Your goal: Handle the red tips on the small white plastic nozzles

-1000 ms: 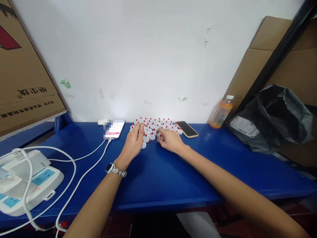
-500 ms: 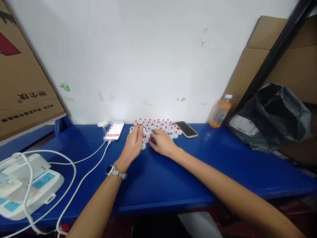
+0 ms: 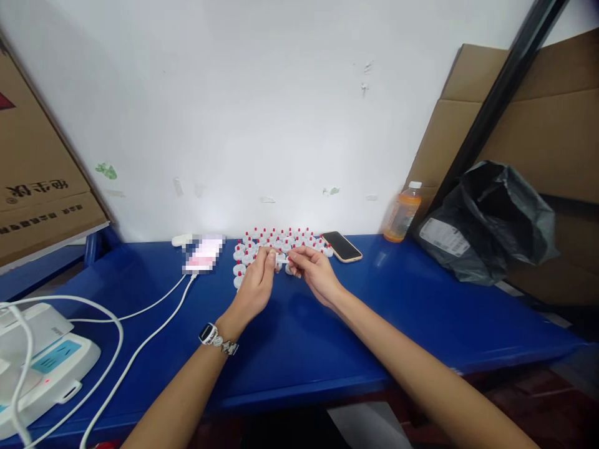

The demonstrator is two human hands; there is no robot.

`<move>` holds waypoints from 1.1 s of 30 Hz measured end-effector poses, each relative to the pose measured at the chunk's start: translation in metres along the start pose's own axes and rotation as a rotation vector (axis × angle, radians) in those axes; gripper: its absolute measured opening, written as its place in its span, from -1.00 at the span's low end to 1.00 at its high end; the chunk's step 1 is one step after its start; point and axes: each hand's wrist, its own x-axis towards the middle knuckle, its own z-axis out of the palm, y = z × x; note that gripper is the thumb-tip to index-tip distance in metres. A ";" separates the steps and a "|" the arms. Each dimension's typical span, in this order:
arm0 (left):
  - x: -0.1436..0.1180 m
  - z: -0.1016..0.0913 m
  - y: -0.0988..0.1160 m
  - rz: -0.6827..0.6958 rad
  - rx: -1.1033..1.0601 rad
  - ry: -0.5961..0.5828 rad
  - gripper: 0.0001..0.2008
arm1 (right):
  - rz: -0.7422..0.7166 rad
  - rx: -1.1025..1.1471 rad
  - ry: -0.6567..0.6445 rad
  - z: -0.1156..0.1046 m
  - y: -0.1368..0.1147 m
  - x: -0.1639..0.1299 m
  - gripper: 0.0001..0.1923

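Observation:
Several small white caps with red tips (image 3: pixel 262 242) stand packed together on the blue table (image 3: pixel 327 349), near the white wall. My left hand (image 3: pixel 255 288), with a watch on its wrist, and my right hand (image 3: pixel 313 271) are raised just in front of the cluster. Their fingertips meet on one small white cap (image 3: pixel 281 257) held between them. Other caps lie right beneath and behind the fingers.
A lit phone (image 3: pixel 203 254) on a white cable (image 3: pixel 140 340) lies left of the caps, a dark phone (image 3: pixel 341 246) to the right. An orange drink bottle (image 3: pixel 401 213) and a black plastic bag (image 3: pixel 491 218) sit far right. A white power strip (image 3: pixel 42 368) lies at the left edge.
Both hands have lifted off the cluster and come together, now pinching one cap between them. The view has shifted slightly right.

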 end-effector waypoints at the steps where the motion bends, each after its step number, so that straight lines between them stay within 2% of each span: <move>1: 0.000 0.001 0.000 0.004 -0.004 0.003 -0.63 | 0.005 0.021 -0.004 0.000 -0.002 0.000 -0.64; 7: 0.001 0.000 -0.002 0.004 -0.035 0.010 -0.66 | -0.005 0.023 -0.029 -0.003 -0.001 0.002 -0.65; 16: 0.002 -0.001 -0.002 0.008 -0.048 0.015 -0.68 | 0.027 -0.019 0.065 -0.001 0.001 0.001 -0.58; 20: 0.001 0.000 -0.003 0.007 -0.054 0.018 -0.67 | -0.001 0.014 0.083 0.001 0.000 -0.001 -0.55; 27: 0.001 0.000 -0.003 -0.005 -0.048 0.020 -0.67 | 0.056 0.100 0.044 0.003 -0.003 -0.002 -0.61; 33: 0.000 0.000 -0.002 -0.027 -0.080 0.017 -0.65 | 0.039 0.108 -0.011 0.004 -0.003 -0.004 -0.63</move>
